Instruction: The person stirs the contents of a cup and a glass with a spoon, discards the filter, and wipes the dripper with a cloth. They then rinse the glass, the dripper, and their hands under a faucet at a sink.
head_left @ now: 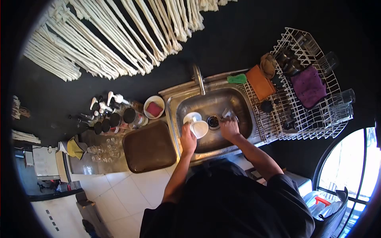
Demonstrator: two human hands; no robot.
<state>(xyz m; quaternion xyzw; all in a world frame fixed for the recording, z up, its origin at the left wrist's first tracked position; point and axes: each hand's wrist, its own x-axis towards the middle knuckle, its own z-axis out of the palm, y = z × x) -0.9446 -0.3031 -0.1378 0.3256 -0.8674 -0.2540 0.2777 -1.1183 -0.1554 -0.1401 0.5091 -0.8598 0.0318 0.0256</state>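
I stand at a steel sink (242,104) seen from above. My left hand (187,139) grips a white cup (198,128) held over the basin's left side. A second white piece (192,117), like a small dish, lies just behind the cup. My right hand (229,127) is closed on a clear glass (229,114) near the drain (213,121). The tap (199,79) rises behind the basin.
A white wire rack (313,119) right of the sink holds dark cups, clear glasses and a purple cloth (308,86). An orange pad (259,82) and green sponge (237,79) lie nearby. A brown tray (149,146), bottles, clear glasses and a bowl (154,107) sit left.
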